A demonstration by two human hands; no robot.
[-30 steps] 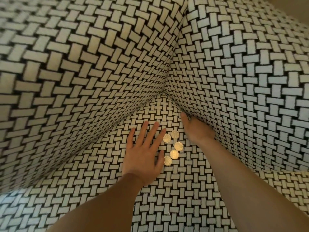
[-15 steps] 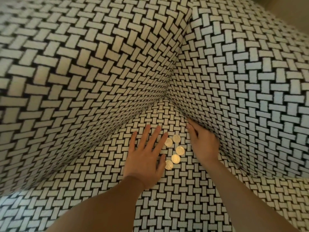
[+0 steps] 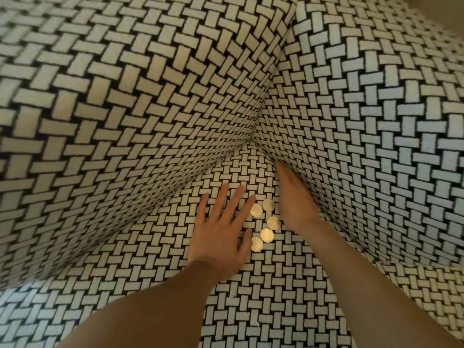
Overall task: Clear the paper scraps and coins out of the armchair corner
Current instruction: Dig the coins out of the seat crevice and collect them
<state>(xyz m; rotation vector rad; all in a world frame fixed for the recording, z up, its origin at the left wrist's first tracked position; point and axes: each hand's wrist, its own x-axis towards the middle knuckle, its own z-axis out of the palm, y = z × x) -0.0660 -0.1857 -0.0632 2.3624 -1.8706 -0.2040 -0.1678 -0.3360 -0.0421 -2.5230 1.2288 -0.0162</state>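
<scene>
1. The armchair seat (image 3: 276, 285) meets a left wall (image 3: 125, 121) and a right wall (image 3: 364, 121), all in one black-and-white basketweave fabric. The seams run together at the corner (image 3: 253, 143), where the room narrows to a wedge.
2. Five coins (image 3: 273, 223) lie flat on the seat a little short of that corner, in a loose curved line in the gap between the two hands.
3. The left hand (image 3: 221, 237) lies palm down on the seat to the left of the coins. Its fingers are straight and spread and grasp nothing. The thumb tip is at the edge of the nearest coin, and the index fingertip is just beside another.
4. The right hand (image 3: 295, 202) stands on its edge just right of the coins, its back against the right wall. The fingers are straight, held together and released, with the tips at the seam where wall meets seat.
5. Away from the corner the seat widens between the two forearms (image 3: 150, 310).
6. The right thumb and palm side are hidden, as is the seam under that hand. Both forearms are cut off at the bottom edge. It cannot be told which wall is the back and which the arm.
</scene>
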